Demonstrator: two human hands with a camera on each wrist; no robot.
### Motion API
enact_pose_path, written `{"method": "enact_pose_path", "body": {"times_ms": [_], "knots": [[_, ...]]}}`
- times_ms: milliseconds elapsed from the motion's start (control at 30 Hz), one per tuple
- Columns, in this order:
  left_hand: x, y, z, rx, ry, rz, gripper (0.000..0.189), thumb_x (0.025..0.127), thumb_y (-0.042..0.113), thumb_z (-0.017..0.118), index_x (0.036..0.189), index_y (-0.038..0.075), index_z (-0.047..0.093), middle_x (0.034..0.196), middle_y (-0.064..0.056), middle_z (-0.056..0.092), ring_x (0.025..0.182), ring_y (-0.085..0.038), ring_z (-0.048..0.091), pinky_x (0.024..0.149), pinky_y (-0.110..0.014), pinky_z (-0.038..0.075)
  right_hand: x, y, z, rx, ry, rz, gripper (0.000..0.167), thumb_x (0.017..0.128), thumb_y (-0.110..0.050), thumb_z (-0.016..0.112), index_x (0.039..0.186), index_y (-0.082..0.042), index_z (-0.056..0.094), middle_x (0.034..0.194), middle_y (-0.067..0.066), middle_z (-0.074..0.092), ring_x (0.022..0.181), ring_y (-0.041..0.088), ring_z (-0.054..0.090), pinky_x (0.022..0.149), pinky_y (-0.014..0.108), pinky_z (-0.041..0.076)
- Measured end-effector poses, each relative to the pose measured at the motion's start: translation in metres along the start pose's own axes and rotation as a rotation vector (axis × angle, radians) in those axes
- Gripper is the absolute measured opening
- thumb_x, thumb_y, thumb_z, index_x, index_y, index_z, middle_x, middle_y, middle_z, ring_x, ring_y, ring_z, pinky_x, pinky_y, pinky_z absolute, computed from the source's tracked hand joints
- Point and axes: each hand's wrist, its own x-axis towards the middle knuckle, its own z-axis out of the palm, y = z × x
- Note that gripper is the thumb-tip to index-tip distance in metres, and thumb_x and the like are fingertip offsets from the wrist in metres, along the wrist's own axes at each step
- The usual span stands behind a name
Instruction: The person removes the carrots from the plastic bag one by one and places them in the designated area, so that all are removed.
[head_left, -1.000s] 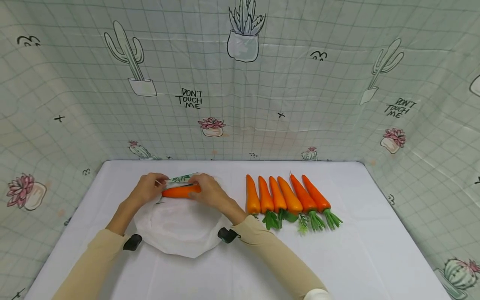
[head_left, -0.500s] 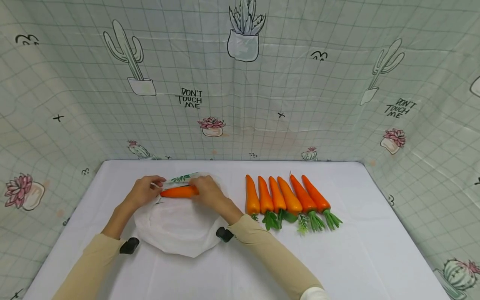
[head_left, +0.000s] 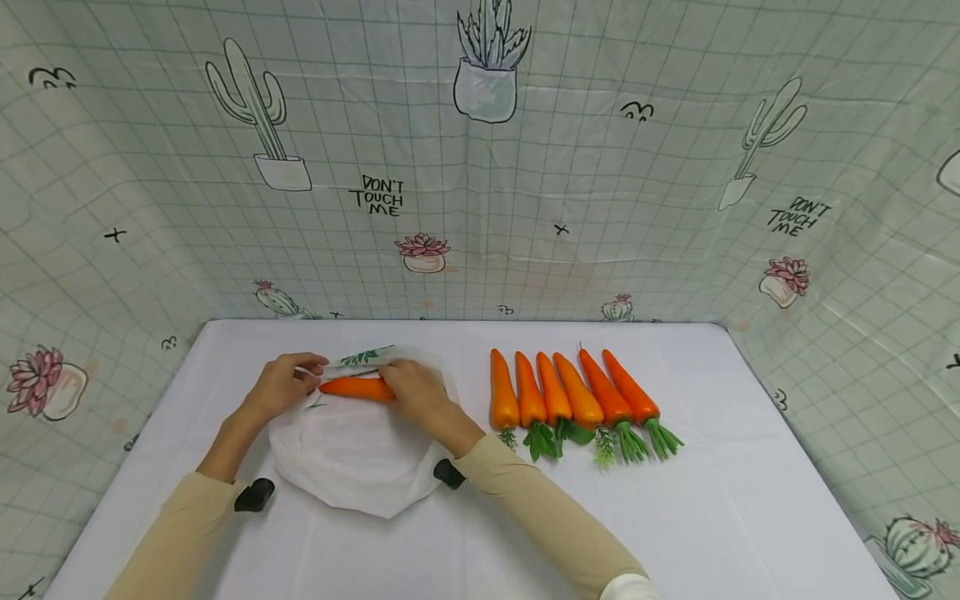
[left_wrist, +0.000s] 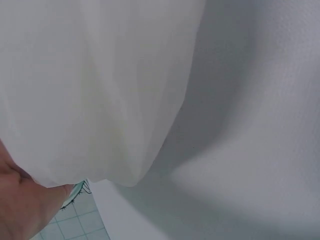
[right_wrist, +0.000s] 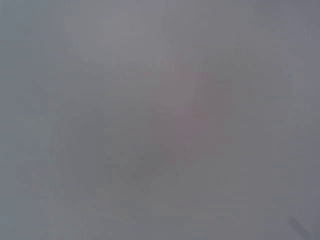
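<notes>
A white bag [head_left: 352, 467] with green leaf print near its far edge lies on the left half of the table. My left hand [head_left: 283, 385] pinches the left side of its opening; in the left wrist view that hand [left_wrist: 27, 205] shows at the bag's edge. An orange carrot [head_left: 352, 387] lies sideways at the opening, its tip towards the left hand. My right hand [head_left: 416, 392] grips the carrot's thick end, which the fingers hide. I cannot tell how far inside the bag the carrot is. The right wrist view is a grey blur.
Several carrots with green tops, among them a leftmost carrot [head_left: 504, 390] and a rightmost carrot [head_left: 632, 387], lie in a row right of the bag. The table [head_left: 750, 500] has a white cover. A patterned cloth [head_left: 480, 192] hangs behind and at both sides.
The carrot has shifted slightly left, and my right hand has turned a little while holding it. My left hand has moved slightly left and down, still at the bag's edge.
</notes>
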Motion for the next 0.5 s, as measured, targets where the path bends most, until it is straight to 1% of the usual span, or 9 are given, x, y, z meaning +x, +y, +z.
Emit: {"method": "enact_pose_path", "body": {"times_ms": [167,300,400,500], "knots": [[-0.002,-0.001,-0.001,-0.018,0.040,0.019,0.027,0.101,-0.004,0.056,0.125,-0.014,0.062,0.110,-0.029,0.067,0.095,-0.042,0.068,0.079,-0.048,0.060,-0.002,0.000,-0.003,0.018,-0.009,0.003,0.030,0.091,-0.010,0.078,0.120,-0.010,0.071,0.118,0.004,0.071,0.098,0.017,0.067,0.077,0.024,0.052],[-0.005,-0.002,-0.002,-0.026,0.070,0.034,0.028,0.102,-0.002,0.054,0.126,-0.014,0.062,0.109,-0.030,0.067,0.093,-0.040,0.069,0.076,-0.044,0.060,-0.003,0.000,-0.005,0.043,0.000,-0.005,0.030,0.091,-0.009,0.078,0.119,-0.010,0.071,0.119,0.003,0.071,0.096,0.014,0.065,0.076,0.022,0.050],[-0.008,-0.002,-0.004,-0.028,0.086,0.038,0.029,0.102,-0.003,0.052,0.127,-0.015,0.060,0.110,-0.030,0.067,0.092,-0.039,0.069,0.077,-0.043,0.060,-0.006,0.001,-0.007,0.064,0.008,-0.015,0.029,0.090,-0.010,0.079,0.118,-0.009,0.071,0.114,0.003,0.071,0.091,0.014,0.063,0.074,0.022,0.048],[-0.012,-0.002,-0.005,-0.027,0.107,0.039,0.029,0.102,-0.003,0.053,0.127,-0.015,0.060,0.110,-0.031,0.067,0.091,-0.038,0.069,0.076,-0.043,0.060,-0.008,0.001,-0.009,0.080,0.020,-0.025,0.027,0.089,-0.010,0.079,0.115,-0.008,0.071,0.105,0.003,0.070,0.086,0.014,0.061,0.072,0.023,0.047]]}}
